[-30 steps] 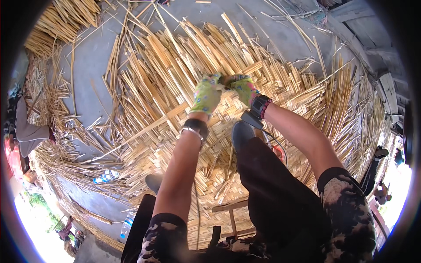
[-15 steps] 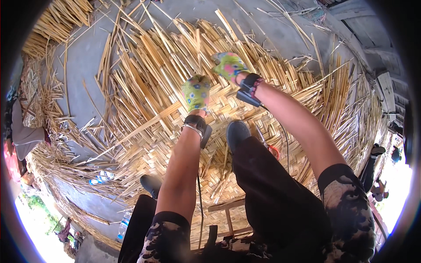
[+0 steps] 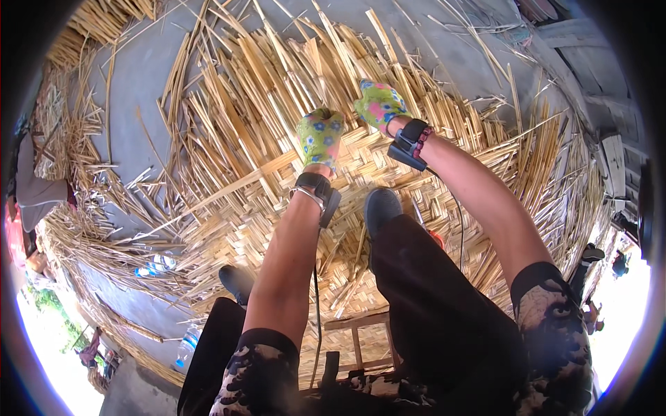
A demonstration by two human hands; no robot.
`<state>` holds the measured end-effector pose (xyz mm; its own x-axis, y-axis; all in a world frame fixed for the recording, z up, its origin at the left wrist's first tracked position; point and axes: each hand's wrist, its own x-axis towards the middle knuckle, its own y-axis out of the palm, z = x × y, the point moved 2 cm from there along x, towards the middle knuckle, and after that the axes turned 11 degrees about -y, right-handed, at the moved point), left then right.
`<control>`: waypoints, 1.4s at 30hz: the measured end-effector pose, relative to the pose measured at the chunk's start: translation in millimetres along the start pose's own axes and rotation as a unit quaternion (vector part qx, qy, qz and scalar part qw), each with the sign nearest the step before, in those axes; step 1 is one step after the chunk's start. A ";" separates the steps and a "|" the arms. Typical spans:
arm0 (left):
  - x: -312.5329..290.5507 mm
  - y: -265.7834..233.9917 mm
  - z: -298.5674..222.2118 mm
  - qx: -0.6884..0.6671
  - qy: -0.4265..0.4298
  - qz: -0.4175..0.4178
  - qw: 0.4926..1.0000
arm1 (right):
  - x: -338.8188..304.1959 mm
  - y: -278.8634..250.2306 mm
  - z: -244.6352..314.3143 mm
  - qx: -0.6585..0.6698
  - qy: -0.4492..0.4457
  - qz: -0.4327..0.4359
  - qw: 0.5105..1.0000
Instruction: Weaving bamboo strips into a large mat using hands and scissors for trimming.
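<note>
A large woven mat of split yellow reeds [image 3: 239, 239] spreads over the ground beneath me. Its loose reed strips [image 3: 239, 90] fan out at the far side. My left hand [image 3: 320, 137], in a flowered green glove, is closed at the far edge of the weave, with reed strips at its fingers. Just to its right and slightly farther off, my right hand [image 3: 381, 106] wears a matching glove and is also closed over reed strips. The fingers partly hide what each hand grips. Both wrists carry dark bands with small boxes and cables.
My grey shoe [image 3: 381, 209] rests on the mat; beside it lies a tool with an orange part [image 3: 436, 238], mostly hidden. A wooden stool [image 3: 357, 323] is below me. Plastic bottles [image 3: 157, 265] lie at the left. A reed bundle [image 3: 104, 24] is far left; wooden boards [image 3: 583, 62] stand right.
Both hands have shifted slightly to the right and away from me, staying closed near the loose strips. The whole view has also shifted a little.
</note>
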<state>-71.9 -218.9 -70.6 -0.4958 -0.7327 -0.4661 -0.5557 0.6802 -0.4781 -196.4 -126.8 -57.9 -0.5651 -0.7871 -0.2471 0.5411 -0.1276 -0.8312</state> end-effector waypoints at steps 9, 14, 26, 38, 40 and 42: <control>4.0 0.1 2.3 0.069 0.040 -0.027 0.996 | 12.0 5.0 -11.6 0.003 -0.073 0.029 0.997; 4.3 2.3 6.3 0.003 0.024 -0.003 1.000 | 3.3 9.9 -11.9 0.027 -0.058 0.023 0.998; -12.1 -6.1 -3.9 -0.061 0.024 0.009 0.998 | 21.1 14.3 -10.5 0.050 0.027 0.055 0.997; -8.9 -1.6 0.9 -0.002 0.045 -0.005 0.999 | 12.4 22.7 -29.8 0.170 0.016 0.027 0.985; -5.0 3.0 0.4 0.047 0.055 -0.013 0.997 | 7.1 24.9 -36.7 0.548 0.098 0.019 0.831; -2.2 8.1 0.7 0.087 0.076 -0.024 0.993 | -4.0 20.5 -44.9 0.638 0.118 0.059 0.759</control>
<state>-74.9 -211.8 -74.0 -0.5734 -0.7505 -0.3286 -0.4638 0.6280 -0.6249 -211.0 -99.2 -96.3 -0.4797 -0.7275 -0.4906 0.6740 -0.6635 0.3249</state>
